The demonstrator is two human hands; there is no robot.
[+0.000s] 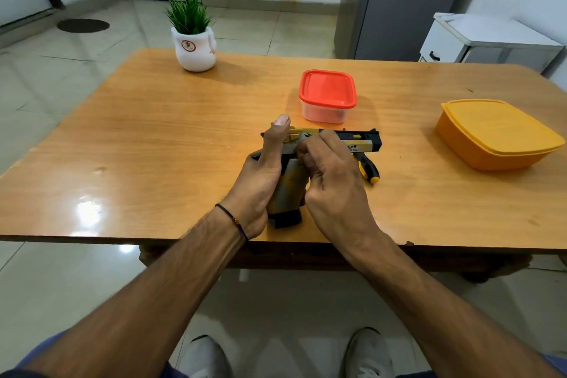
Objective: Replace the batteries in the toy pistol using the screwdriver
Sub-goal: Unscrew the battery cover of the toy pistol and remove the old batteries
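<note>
Both hands on the pistol (365, 141), held just above the counter (153, 147), on my side of the red box (327, 92). My left hand (264, 181) wraps its fingers round the grip, thumb standing straight up. My right hand (334, 178) curls its fingers (322, 141) over the middle of the frame, pinching there; exactly what they pinch is hidden.

The screwdriver (369, 169) lies untouched on the counter, nearer me than the red box and a little to its right, half under the barrel. Only its black-and-yellow handle shows.

As I judge it, I am feeling for the battery cover, and I cannot see whether it is off yet. To do this well I should keep the left grip firm, turn the pistol until the cover screw faces up, and only then free my right hand for the screwdriver. The screw is small and could roll away, so I should work low over the counter.

Dark lettering runs along the pistol's side beside my right knuckles, partly covered and too small to read. Far left of the red box, a white pot (194, 49) carries a round red emblem, its wording illegible.
</note>
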